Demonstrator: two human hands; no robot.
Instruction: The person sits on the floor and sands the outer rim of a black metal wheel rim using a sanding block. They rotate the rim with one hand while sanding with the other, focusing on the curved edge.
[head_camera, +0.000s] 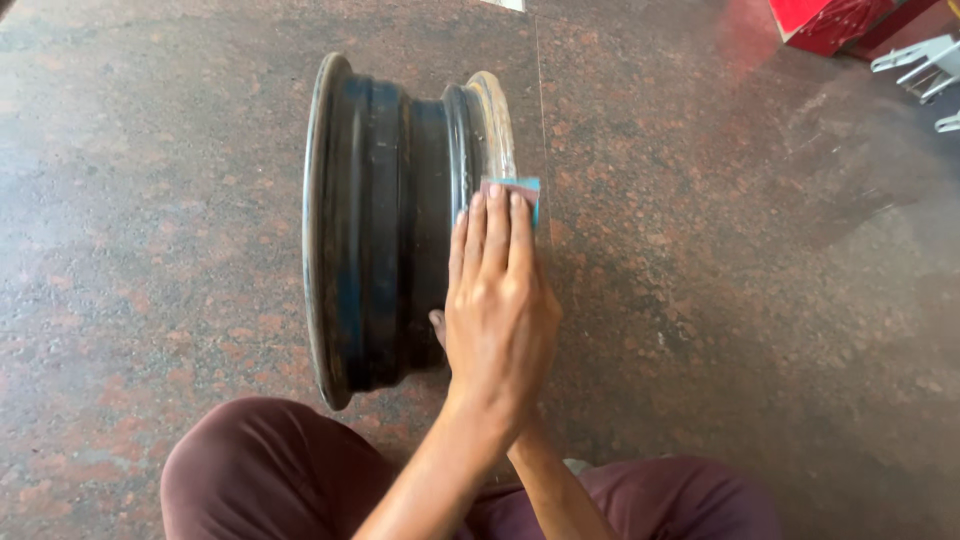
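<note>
Granite floor: 1 wheel rim, 1 hand pressing 1 sandpaper piece; other hand's grip hidden.

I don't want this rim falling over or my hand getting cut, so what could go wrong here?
The wheel rim stands on edge on the stone floor with nothing bracing it, so sideways pressure might roll or tip it toward the knees. The top hand presses a small abrasive pad on the worn outer lip, where the fingers could slip onto bare metal and get scraped.
</note>
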